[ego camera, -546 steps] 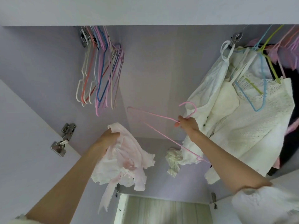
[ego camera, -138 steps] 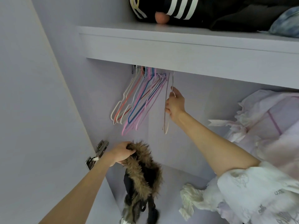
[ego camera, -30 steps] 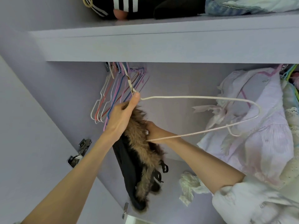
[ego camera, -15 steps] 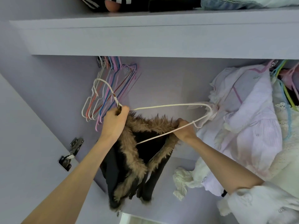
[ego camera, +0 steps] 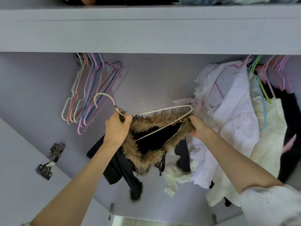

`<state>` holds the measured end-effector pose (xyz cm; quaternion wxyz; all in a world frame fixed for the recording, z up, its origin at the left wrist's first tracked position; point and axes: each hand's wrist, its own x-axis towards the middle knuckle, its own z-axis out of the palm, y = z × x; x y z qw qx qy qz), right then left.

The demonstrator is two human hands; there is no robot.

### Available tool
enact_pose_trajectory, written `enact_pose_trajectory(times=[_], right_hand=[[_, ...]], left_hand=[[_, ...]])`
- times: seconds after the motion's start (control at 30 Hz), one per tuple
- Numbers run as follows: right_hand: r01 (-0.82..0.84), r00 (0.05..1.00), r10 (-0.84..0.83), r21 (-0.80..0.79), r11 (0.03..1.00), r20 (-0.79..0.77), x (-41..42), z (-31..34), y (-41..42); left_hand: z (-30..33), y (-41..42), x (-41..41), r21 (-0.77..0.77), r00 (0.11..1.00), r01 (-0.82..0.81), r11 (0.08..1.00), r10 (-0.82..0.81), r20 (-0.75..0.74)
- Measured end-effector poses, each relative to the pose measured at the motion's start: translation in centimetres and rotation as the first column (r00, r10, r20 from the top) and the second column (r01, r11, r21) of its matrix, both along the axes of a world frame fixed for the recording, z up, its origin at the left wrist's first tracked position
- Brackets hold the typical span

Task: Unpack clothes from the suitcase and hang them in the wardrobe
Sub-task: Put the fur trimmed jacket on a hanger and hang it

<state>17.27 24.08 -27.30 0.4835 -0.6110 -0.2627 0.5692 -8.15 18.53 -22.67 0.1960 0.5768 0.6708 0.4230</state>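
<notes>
A: Status on hands?
B: left hand curled round the neck of the white hanger, just under the hook, with fur collar bunched in the same grip. right hand pinching the far end of the collar at the hanger's right shoulder tip
A: Garment location?
B: black jacket with brown fur trim, held up in front of the wardrobe back wall, below the shelf. hanger's lower wire crosses the dark neck opening; whether either shoulder is seated on the wire, can't tell. sleeves and body hang loose under the left forearm
A: Surroundings?
B: bundle of empty hangers on the rail at left, white, pink, blue, orange. hung clothes at right, pale lilac and cream pieces, touching the right hand's side of the jacket. door hinge lower left. dark and denim items on top of the shelf, cut off by frame edge
</notes>
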Motion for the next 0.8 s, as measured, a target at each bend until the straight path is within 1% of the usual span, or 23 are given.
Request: enact_pose_trajectory(times=[0.03,0.13,0.17,0.23,0.37,0.43,0.5,0.57,0.7,0.73,0.8], right_hand=[[0.018,1.000,-0.018,0.022,1.000,0.014,0.2,0.1,0.3],[0.022,0.986,-0.033,0.070,0.997,0.161,0.5,0.1,0.7],[0.032,0.984,-0.044,0.071,0.997,0.174,0.6,0.0,0.6],[0.067,0.991,-0.072,0.052,0.996,0.111,0.9,-0.1,0.7],[0.042,0.998,-0.043,-0.011,0.999,-0.043,1.1,1.0,0.6],[0.054,0.996,-0.058,-0.053,0.997,-0.074,1.5,1.3,0.9],[0.066,0.995,-0.070,-0.063,0.996,-0.070,1.6,1.4,1.3],[0.062,0.998,-0.063,-0.071,0.996,-0.012,1.4,1.3,1.3],[0.168,0.977,-0.171,0.033,0.985,0.130,1.6,0.6,2.3],[0.155,0.977,-0.159,0.038,0.987,0.145,1.5,0.8,2.4],[0.059,0.989,-0.055,-0.026,0.998,0.138,1.4,1.5,2.3]], left_hand=[[-0.1,0.2,0.2,0.015,1.000,-0.002,1.000,0.002,-0.017],[-0.4,0.5,0.6,0.056,0.998,-0.020,0.998,0.023,-0.060],[-0.4,0.5,0.8,0.057,0.997,-0.024,0.998,0.028,-0.066],[-0.2,0.5,1.2,0.052,0.997,-0.018,0.998,0.022,-0.075],[0.1,0.5,1.7,0.025,0.998,-0.014,1.000,0.016,-0.056],[-0.1,0.5,1.5,-0.002,0.999,-0.020,1.000,0.020,-0.044],[-0.4,0.4,1.3,-0.031,0.998,-0.027,0.999,0.026,-0.056],[-0.7,0.1,1.2,-0.051,0.998,-0.035,0.998,0.032,-0.053],[-1.3,-0.5,0.9,-0.075,0.998,-0.064,0.995,0.062,-0.023],[-1.4,-0.6,0.8,-0.082,0.998,-0.066,0.994,0.065,-0.014],[-1.3,-0.6,0.8,-0.101,0.998,-0.061,0.993,0.062,0.006]])
